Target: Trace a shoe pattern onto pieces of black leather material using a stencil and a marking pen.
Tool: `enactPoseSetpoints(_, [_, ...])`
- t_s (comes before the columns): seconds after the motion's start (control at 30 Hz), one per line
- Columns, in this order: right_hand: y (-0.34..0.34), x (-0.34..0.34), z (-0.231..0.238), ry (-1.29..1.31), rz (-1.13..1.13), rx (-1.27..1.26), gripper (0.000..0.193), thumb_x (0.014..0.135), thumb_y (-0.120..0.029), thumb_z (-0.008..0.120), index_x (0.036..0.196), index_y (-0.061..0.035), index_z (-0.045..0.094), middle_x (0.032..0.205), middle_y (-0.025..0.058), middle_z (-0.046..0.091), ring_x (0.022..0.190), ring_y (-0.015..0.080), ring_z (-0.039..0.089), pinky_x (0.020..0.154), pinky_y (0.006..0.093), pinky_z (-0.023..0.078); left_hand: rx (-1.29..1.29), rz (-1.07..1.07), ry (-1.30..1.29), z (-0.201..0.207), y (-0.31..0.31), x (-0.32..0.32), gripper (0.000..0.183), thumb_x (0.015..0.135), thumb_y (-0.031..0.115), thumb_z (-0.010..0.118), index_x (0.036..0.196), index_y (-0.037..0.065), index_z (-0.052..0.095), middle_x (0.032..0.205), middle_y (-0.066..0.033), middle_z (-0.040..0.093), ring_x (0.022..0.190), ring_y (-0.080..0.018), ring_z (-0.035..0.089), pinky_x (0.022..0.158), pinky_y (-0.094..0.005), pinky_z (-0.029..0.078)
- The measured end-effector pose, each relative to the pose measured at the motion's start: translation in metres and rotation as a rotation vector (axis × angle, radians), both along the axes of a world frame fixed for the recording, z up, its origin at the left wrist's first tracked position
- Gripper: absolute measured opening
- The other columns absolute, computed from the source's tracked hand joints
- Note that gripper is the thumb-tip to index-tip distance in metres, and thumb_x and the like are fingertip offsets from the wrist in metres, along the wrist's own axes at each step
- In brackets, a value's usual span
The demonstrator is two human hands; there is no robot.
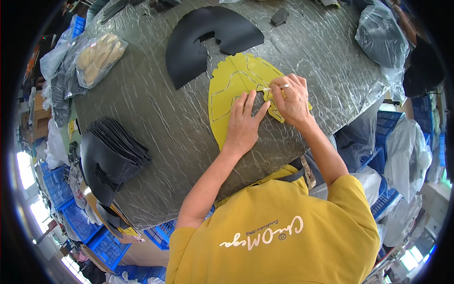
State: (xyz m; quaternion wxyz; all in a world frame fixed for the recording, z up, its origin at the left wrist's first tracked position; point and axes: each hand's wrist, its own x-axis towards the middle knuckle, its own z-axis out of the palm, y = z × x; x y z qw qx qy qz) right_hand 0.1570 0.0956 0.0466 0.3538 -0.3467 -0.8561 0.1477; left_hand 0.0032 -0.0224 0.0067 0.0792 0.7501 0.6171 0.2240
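Our left hand (242,124) lies palm down on the yellow template (227,87), fingers spread, thumb out to the right — and our right hand (292,100) has a slim white pen (283,86) pinched between thumb and fingers, its end just right of the left fingertips, over the template. That template sits right of centre on the dark, wrinkled worktop (165,137), scalloped along its far edge, slots cut through it. Just beyond, we see a big curved black sheet (189,42) — notched inner edge toward us. On our left, nearer, there's a fanned black stack (113,151); farther off, a clear bag (121,45) of tan pieces (100,56); at the far side, one small dark scrap (279,17).
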Motion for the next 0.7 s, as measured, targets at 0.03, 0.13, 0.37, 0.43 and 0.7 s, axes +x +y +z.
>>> enactPoseSetpoints(0.03, [-0.001, 0.003, 0.001, -0.006, -0.033, -0.017, 0.001, 0.092, -0.009, 0.065, 0.091, -0.0102, 0.065, 0.084, 0.0012, 0.067, 0.08, 0.0234, 0.061, 0.084, 0.0402, 0.042, -0.001, 0.0, -0.001, 0.0, 0.0, 0.0, 0.056, 0.088, 0.003, 0.06, 0.141, 0.02, 0.056, 0.155, -0.0194, 0.037, 0.14, -0.0419, 0.036, 0.117, -0.0542, 0.032])
enactPoseSetpoints(0.13, [-0.005, 0.007, 0.003, -0.02, -0.076, -0.027, 0.003, 0.089, -0.009, 0.066, 0.089, -0.0111, 0.065, 0.085, 0.0, 0.067, 0.081, 0.023, 0.062, 0.084, 0.0402, 0.043, 0.025, -0.005, 0.013, -0.001, 0.0, -0.001, 0.057, 0.087, 0.002, 0.061, 0.141, 0.02, 0.057, 0.153, -0.0197, 0.038, 0.139, -0.0417, 0.038, 0.116, -0.0541, 0.034])
enactPoseSetpoints(0.37, [-0.01, 0.013, 0.001, -0.033, -0.1, -0.02, 0.003, 0.089, -0.009, 0.067, 0.089, -0.0116, 0.065, 0.084, 0.0004, 0.067, 0.081, 0.0232, 0.062, 0.084, 0.0396, 0.043, 0.029, -0.003, 0.019, 0.0, 0.001, -0.001, 0.06, 0.084, -0.001, 0.063, 0.14, 0.02, 0.058, 0.152, -0.0195, 0.039, 0.138, -0.0412, 0.038, 0.115, -0.0537, 0.035])
enactPoseSetpoints(0.43, [-0.011, 0.013, 0.0, -0.021, -0.096, -0.018, 0.003, 0.09, -0.009, 0.067, 0.089, -0.0116, 0.065, 0.084, 0.0006, 0.067, 0.081, 0.0233, 0.062, 0.084, 0.0397, 0.043, 0.025, -0.005, 0.018, 0.001, 0.001, 0.0, 0.06, 0.084, -0.001, 0.063, 0.14, 0.02, 0.057, 0.152, -0.0194, 0.039, 0.138, -0.0412, 0.038, 0.115, -0.0535, 0.035])
enactPoseSetpoints(0.7, [-0.019, 0.016, 0.004, -0.095, -0.066, -0.014, 0.008, 0.09, -0.009, 0.067, 0.097, -0.0114, 0.065, 0.085, 0.0026, 0.069, 0.084, 0.0246, 0.063, 0.084, 0.0406, 0.043, 0.028, 0.02, -0.013, 0.002, 0.001, 0.001, 0.063, 0.083, -0.005, 0.06, 0.14, 0.021, 0.058, 0.153, -0.0158, 0.042, 0.138, -0.0392, 0.04, 0.115, -0.0507, 0.036])
